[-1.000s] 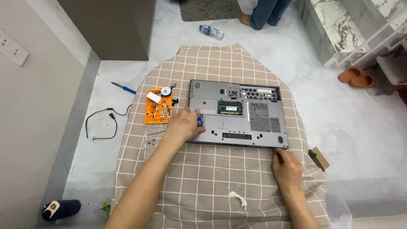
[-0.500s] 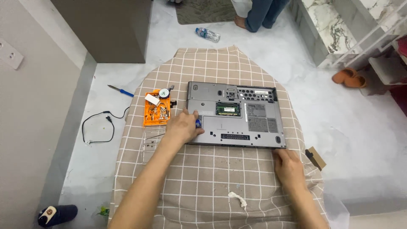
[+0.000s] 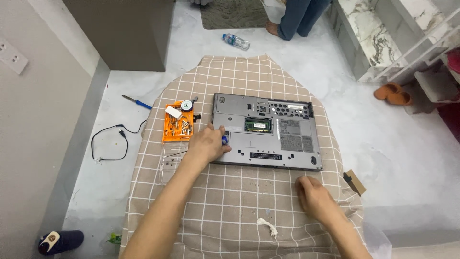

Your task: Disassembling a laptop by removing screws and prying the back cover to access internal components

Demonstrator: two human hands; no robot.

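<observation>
Head view: left hand (image 3: 207, 143) pinching blue-handled tool (image 3: 224, 140) at grey laptop underside (image 3: 278, 139), frame centre; right hand (image 3: 316, 196) resting spread on checked cloth (image 3: 230, 201), lower right.

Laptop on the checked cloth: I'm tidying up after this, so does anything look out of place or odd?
The laptop lies bottom up with one small cover off, a green memory board exposed. A white scrap lies loose on the cloth. A water bottle, a blue screwdriver and a black cable lie on the floor.

orange tray (image 3: 178, 128) crowds left, cloth (image 3: 230, 211) open (front)
</observation>
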